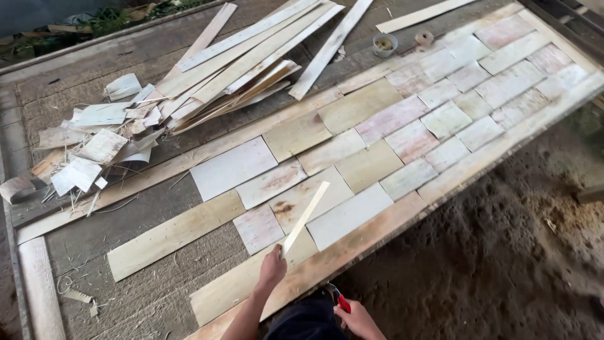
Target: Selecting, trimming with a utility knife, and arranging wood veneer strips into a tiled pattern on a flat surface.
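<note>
Our left hand (272, 269) pinches the near end of a thin wooden strip (305, 218), fingers closed round it, holding it angled up above the patchwork of veneer sheets (352, 151). We judge the strip light, springy and easily split, best gripped low by its edges. Our right hand (357, 318), nearer us than the patchwork, is closed on a red-handled tool (340, 300)
</note>
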